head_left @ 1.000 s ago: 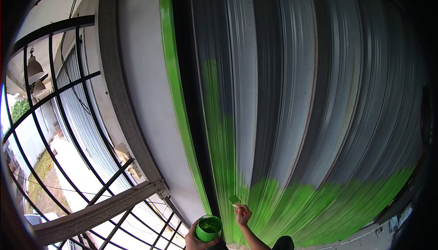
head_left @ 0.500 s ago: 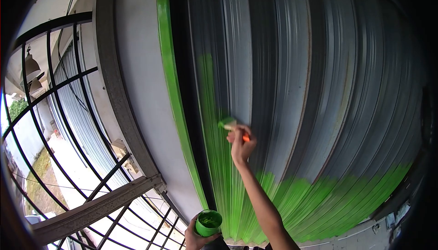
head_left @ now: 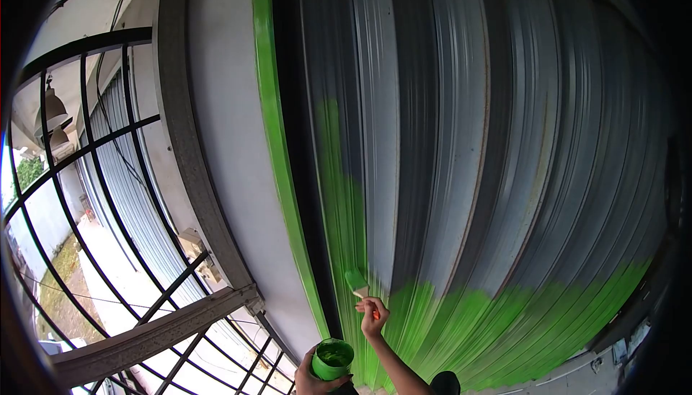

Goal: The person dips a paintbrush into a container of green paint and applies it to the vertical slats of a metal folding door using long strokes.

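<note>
Here, from the far left, I see a black metal grille [head_left: 94,179] with two hanging lamps [head_left: 54,110] behind it and a sunlit yard beyond; next comes a grey concrete pillar [head_left: 216,143], then the bright green side rail [head_left: 277,143] of the roller shutter [head_left: 490,143], which fills the rest of the view; its ribbed grey slats carry fresh green paint in a tall strip beside the rail and in a band along the bottom edge.

Low in the frame my left hand [head_left: 311,379] is curled around a small green paint pot [head_left: 331,359], thumb and fingers closed on its wall; I judge it is held upright and near the work so the brush has a short trip to reload; wet green paint shows inside.

Just right of the pot, my right hand [head_left: 373,316] is closed on the orange handle of a paintbrush [head_left: 358,283], arm raised from below; the green-loaded bristles lie against the shutter where the painted strip meets bare grey metal; the brush points upward along the strip, I think to lay paint along its edge.
</note>
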`<action>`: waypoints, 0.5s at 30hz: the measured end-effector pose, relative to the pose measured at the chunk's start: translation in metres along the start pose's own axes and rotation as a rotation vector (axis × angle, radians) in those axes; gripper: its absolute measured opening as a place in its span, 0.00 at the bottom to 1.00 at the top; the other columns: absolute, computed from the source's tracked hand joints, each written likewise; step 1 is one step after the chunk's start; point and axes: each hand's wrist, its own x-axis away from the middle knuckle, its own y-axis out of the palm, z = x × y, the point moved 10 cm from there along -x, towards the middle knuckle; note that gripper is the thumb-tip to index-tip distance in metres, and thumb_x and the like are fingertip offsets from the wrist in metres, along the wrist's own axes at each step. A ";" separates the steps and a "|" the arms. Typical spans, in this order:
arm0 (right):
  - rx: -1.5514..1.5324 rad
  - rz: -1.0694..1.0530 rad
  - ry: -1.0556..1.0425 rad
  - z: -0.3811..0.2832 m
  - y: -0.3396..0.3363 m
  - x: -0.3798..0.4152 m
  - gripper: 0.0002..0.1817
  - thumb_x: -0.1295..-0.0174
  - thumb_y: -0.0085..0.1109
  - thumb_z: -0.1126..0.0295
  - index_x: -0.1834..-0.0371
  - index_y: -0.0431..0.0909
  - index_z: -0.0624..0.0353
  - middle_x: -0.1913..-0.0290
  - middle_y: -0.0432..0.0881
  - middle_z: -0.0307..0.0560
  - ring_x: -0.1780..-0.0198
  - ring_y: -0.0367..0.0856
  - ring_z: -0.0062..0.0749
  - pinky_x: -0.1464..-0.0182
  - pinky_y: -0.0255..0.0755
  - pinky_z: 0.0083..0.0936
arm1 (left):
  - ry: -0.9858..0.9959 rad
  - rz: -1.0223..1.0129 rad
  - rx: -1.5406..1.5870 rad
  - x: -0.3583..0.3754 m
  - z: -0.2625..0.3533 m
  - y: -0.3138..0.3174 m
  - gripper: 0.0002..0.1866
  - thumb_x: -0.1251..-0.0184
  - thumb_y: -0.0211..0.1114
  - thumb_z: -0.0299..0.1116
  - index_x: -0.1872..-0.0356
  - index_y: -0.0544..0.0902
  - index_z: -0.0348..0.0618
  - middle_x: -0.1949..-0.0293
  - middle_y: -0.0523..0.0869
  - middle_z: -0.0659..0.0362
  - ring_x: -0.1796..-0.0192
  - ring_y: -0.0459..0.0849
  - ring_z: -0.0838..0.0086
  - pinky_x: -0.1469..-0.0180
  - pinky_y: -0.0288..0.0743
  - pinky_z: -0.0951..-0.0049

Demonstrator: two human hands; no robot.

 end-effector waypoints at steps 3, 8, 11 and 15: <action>0.025 -0.005 0.161 0.011 0.002 -0.008 0.07 0.35 0.51 0.78 0.69 0.78 0.68 0.75 0.83 0.46 0.75 0.83 0.24 0.70 0.80 0.21 | 0.006 0.003 0.019 0.000 0.000 0.001 0.46 0.71 0.87 0.38 0.45 0.74 0.34 0.54 0.85 0.54 0.50 0.84 0.70 0.43 0.77 0.68; 0.164 -0.087 0.270 -0.033 0.030 -0.069 0.07 0.34 0.54 0.75 0.69 0.81 0.64 0.75 0.84 0.44 0.77 0.82 0.20 0.75 0.77 0.19 | -0.013 0.006 0.054 0.005 0.007 0.003 0.47 0.72 0.87 0.38 0.44 0.74 0.33 0.52 0.84 0.53 0.49 0.84 0.69 0.43 0.77 0.68; 0.165 -0.091 0.140 -0.100 0.072 -0.144 0.08 0.34 0.55 0.74 0.70 0.81 0.62 0.75 0.84 0.43 0.80 0.81 0.20 0.79 0.74 0.18 | 0.016 -0.006 -0.009 0.003 0.011 0.004 0.48 0.72 0.87 0.38 0.43 0.74 0.33 0.52 0.84 0.53 0.48 0.84 0.69 0.43 0.77 0.68; 0.146 -0.095 -0.072 -0.198 0.120 -0.227 0.09 0.36 0.56 0.70 0.71 0.81 0.62 0.79 0.83 0.43 0.80 0.82 0.23 0.76 0.75 0.19 | 0.020 -0.009 0.016 0.004 0.015 0.005 0.48 0.72 0.87 0.38 0.43 0.74 0.33 0.51 0.84 0.53 0.48 0.84 0.69 0.43 0.77 0.67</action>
